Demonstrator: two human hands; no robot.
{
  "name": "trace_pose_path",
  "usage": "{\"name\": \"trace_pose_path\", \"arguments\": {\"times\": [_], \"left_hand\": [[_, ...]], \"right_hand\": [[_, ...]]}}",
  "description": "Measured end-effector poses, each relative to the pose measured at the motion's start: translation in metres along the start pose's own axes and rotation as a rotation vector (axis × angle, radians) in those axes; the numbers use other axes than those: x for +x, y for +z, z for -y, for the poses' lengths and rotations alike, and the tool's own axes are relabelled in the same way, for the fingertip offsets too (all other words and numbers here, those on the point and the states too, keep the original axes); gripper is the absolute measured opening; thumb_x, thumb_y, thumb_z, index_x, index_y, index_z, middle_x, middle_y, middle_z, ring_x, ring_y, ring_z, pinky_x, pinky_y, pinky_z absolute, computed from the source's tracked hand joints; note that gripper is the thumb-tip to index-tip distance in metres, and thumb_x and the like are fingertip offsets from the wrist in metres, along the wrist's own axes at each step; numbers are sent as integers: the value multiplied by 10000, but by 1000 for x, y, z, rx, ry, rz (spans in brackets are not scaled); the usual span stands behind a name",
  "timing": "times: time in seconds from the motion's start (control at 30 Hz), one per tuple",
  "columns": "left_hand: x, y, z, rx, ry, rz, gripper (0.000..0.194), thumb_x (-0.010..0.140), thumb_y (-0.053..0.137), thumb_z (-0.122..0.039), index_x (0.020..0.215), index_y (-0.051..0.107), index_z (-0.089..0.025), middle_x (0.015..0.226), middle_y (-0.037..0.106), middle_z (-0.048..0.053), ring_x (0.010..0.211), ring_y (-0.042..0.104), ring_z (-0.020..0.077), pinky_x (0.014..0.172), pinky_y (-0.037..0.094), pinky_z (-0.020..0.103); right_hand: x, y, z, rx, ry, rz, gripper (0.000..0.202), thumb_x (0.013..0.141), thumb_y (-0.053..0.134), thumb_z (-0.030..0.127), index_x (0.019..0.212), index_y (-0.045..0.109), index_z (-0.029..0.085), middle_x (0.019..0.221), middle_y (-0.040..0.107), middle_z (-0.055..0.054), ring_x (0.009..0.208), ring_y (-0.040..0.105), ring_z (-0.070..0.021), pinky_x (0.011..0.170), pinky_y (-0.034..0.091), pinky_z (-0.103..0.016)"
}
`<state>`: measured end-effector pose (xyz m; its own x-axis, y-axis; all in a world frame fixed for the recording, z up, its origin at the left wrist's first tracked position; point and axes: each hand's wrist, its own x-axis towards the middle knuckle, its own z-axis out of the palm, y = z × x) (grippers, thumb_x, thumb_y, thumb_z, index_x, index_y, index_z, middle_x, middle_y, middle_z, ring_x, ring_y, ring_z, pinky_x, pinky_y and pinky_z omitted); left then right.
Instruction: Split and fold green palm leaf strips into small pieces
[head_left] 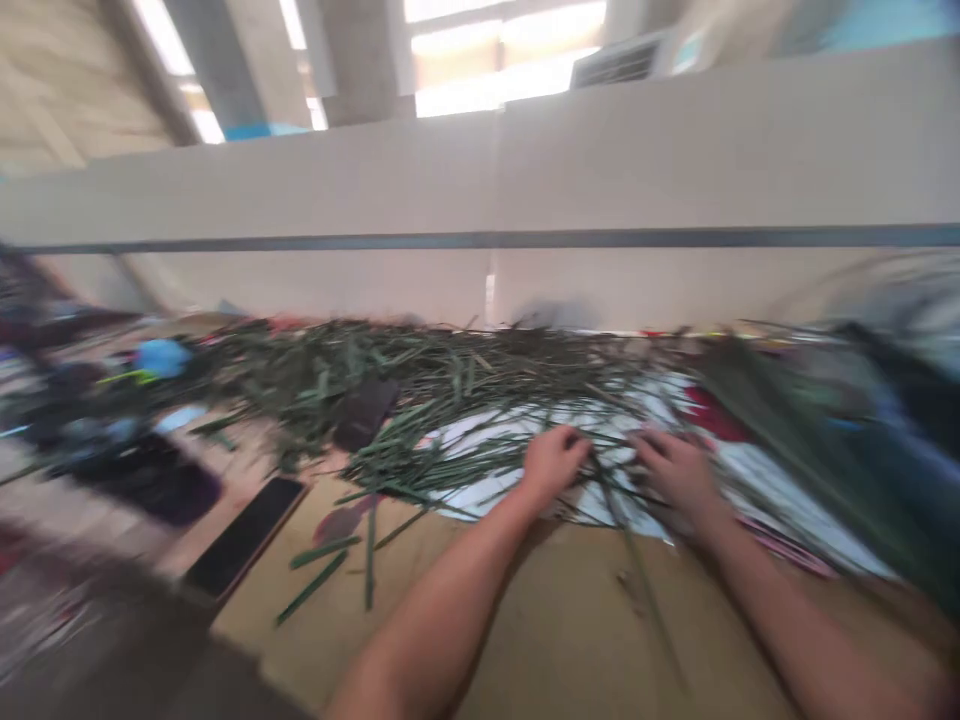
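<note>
- Stems (pixel 420 470) lie heaped across the tabletop (pixel 244 455) and white paper (pixel 480 430), probably for easy reach.
- Our left hand (pixel 553 460) curls at their front edge, our right hand (pixel 679 475) reaches in beside it; blur hides whether either pinches anything.
- Cardboard (pixel 570 610) gives our forearms room, its left edge beside a phone (pixel 244 535).

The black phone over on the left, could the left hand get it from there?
Probably yes. The left hand would have to move sideways past some loose green pieces, but they lie low, and nothing seems to cover the black phone.
</note>
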<state>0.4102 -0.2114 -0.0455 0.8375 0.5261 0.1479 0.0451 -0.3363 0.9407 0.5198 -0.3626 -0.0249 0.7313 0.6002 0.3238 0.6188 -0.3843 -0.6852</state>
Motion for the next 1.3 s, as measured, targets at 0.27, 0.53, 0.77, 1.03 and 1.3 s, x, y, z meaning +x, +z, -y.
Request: {"name": "trace_pose_path", "arguments": {"times": [0.27,0.53,0.77,1.03,1.3], "left_hand": [[26,-8,5,43,133,-10,238,835,608,-443,714,639,-240,631,619,4,628,503,195,618,294,271],[20,-11,1,159,104,13,296,842,546,-506,769,620,-229,659,659,7,654,564,205,649,352,281],[20,-11,0,234,105,31,363,871,471,-547,826,615,-216,686,686,8,669,607,197,658,393,277],[20,-7,3,186,118,42,395,857,484,-576,829,619,-206,676,682,12,631,612,194,624,420,280],[14,-1,-3,134,118,48,442,842,502,-632,814,606,-203,672,660,12,617,566,177,606,417,273]], "right_hand": [[-8,-41,10,-91,-27,-73,204,954,510,306,1065,680,321,1078,727,79,1004,634,-151,918,444,-261],[-74,-102,-51,-291,97,-132,227,900,539,208,1028,725,200,1072,716,-79,1013,637,-223,893,454,-333],[-112,-162,-122,-710,445,-352,298,900,527,228,1119,711,141,1098,696,-182,1039,625,-313,881,441,-397],[-106,-176,-140,-594,558,-377,210,848,540,203,882,745,170,883,751,-164,857,688,-311,707,415,-355],[-113,-184,-114,-177,518,-424,228,822,517,368,839,667,198,755,733,-61,682,661,-222,633,443,-314]]}}
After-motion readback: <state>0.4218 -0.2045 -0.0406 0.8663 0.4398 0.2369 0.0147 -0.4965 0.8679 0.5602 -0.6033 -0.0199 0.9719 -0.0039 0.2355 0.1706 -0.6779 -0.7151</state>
